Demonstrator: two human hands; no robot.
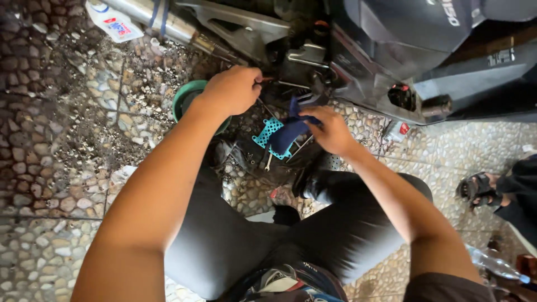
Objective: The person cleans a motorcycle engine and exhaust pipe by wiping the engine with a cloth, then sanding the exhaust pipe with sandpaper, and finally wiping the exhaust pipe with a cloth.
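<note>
Gripped in your right hand (pixel 331 131) is one dark blue cloth (pixel 288 133), fingers pinched shut around its upper end, the rest hanging just over one light blue perforated tray (pixel 268 130). Your left hand (pixel 234 89) is curled into a fist against the dark underside of the scooter (pixel 391 50); something thin seems to poke out by the knuckles, but you cannot tell what it holds. One green bowl (pixel 184 95) sits just beside your left wrist on the pebbled floor (pixel 56 140). One spanner (pixel 269 162) lies below the tray. One sandalled foot (pixel 475 187) of another person shows at the right edge
</note>
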